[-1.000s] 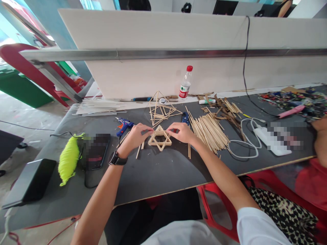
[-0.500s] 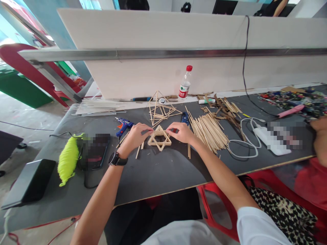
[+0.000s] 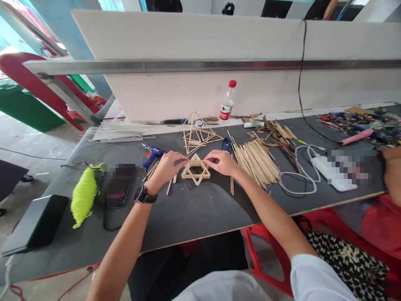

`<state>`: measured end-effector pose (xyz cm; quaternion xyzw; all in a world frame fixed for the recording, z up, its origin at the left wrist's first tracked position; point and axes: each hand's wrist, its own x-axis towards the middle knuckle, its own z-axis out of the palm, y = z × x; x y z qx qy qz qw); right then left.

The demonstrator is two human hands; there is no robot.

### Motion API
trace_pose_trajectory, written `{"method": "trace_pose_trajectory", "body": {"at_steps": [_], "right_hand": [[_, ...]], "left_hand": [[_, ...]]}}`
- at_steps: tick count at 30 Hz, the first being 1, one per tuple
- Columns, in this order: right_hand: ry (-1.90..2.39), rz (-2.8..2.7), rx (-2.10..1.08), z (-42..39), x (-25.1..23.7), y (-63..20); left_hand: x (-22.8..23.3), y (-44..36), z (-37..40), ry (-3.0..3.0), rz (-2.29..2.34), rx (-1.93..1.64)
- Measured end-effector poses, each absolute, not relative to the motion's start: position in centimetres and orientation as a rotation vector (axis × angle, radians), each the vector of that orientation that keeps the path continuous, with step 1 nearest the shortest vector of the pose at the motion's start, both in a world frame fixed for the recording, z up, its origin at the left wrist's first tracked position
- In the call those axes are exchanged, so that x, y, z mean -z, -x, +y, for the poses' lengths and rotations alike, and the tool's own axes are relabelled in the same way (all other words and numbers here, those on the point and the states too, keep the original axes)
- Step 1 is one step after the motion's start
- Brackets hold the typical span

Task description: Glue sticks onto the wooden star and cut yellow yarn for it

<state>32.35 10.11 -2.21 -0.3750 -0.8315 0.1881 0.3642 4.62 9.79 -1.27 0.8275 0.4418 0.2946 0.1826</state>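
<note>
At the middle of the dark grey worktable, I've got a flat six-pointed star of pale wooden sticks pinched from both sides: left hand at its 9 o'clock tip, right hand at 3 o'clock, fingers narrowed onto the sticks. I'd say light, even pressure is the trick here, keeping the star flat so the joints don't skew. The blue glue gun sits at 10 o'clock, the loose pile of wooden sticks at 2 o'clock.
</note>
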Motion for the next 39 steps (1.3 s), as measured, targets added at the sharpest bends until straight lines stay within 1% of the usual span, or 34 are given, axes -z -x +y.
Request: {"method": "trace_pose_trajectory", "body": {"at_steps": [13, 39], "right_hand": [[0.946, -2.137, -0.488, 10.21, 2.39, -32.38], [0.933, -2.163, -0.469, 10.06, 2.26, -32.37]], "left_hand": [[1.13, -4.73, 9.74, -2.373, 1.221, -0.868], [1.06, -5.09, 9.53, -2.396, 1.323, -0.775]]}}
